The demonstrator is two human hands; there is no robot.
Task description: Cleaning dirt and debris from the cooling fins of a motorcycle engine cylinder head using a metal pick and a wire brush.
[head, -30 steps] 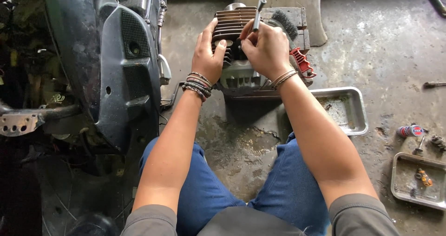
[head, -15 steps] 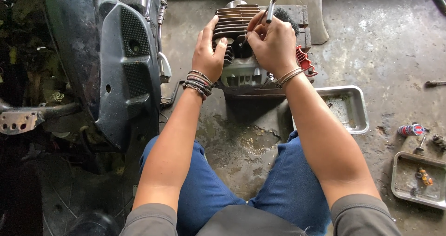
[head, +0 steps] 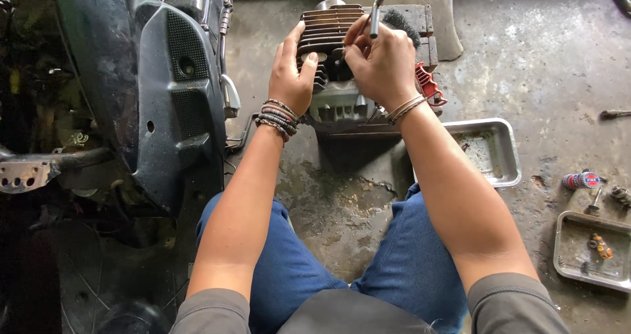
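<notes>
The finned engine cylinder sits on a wooden block on the floor: heavy, rigid, sharp-ribbed metal, probably oily. The left hand clasps its fins; the right hand grips a slim metal tool.

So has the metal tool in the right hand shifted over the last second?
Yes. The metal tool in the right hand has swung from leaning left to nearly upright, judged against the finned engine cylinder.
</notes>
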